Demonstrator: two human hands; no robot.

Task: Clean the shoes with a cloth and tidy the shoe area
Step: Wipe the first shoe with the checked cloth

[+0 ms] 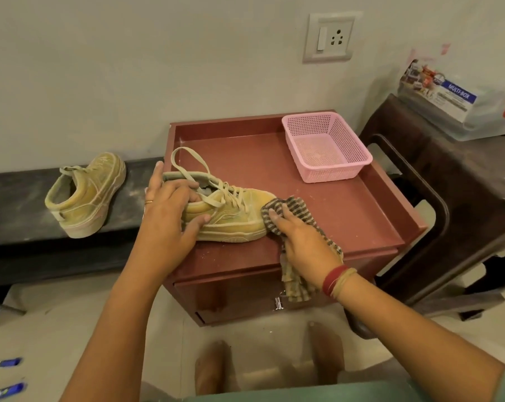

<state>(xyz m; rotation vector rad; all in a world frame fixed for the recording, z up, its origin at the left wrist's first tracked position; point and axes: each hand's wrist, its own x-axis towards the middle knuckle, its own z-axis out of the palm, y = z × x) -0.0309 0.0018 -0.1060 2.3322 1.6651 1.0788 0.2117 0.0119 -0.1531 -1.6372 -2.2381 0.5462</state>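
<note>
Nearest, the right hand holds the striped cloth bunched against the toe of 1 shoe. The left hand grips that shoe's collar on the red cabinet. Wiping looks barely begun (dust coats it). At 9 o'clock, the 2nd shoe waits untouched on the bench.

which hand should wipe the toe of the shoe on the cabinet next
Right. The right hand grips the cloth at the toe of the shoe. The left hand holds the shoe by its collar, so it is better kept steadying.
</note>
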